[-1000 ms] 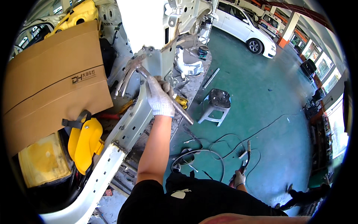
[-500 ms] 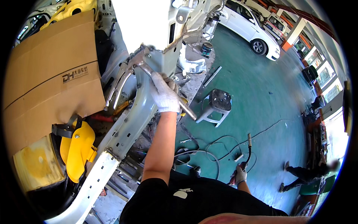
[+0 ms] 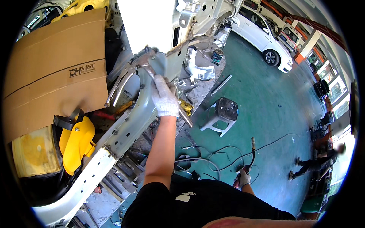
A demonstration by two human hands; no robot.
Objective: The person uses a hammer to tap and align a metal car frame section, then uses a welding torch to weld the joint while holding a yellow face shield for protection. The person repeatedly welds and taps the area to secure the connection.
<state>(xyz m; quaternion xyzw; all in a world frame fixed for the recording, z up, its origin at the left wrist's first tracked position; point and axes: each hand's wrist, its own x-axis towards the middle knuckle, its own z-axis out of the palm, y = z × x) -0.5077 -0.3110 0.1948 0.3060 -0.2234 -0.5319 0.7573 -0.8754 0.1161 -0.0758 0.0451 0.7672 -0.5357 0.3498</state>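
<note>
My left hand (image 3: 165,98), in a white knit glove, is closed round the shaft of a steel hammer (image 3: 186,118). The hammer's upper end meets the metal at the joint of a grey car-body rail (image 3: 141,99), where its head is hard to tell from the parts behind. Locking pliers (image 3: 121,86) sit at that joint, their two long handles hanging down to the left. Low on the right, my gloved right hand (image 3: 244,177) grips a welding torch (image 3: 252,155) with its neck pointing up, away from the rail.
Brown cardboard (image 3: 57,72) covers the left side, above a yellow welding mask (image 3: 78,144). A stool (image 3: 226,109) stands on the green floor among cables (image 3: 218,167). Beyond are a white car (image 3: 262,36) and a person (image 3: 317,163) at the far right.
The view has shifted slightly. The hammer's lower end has swung a little toward the rail, with my left hand still round it. At the right, the other person has changed posture.
</note>
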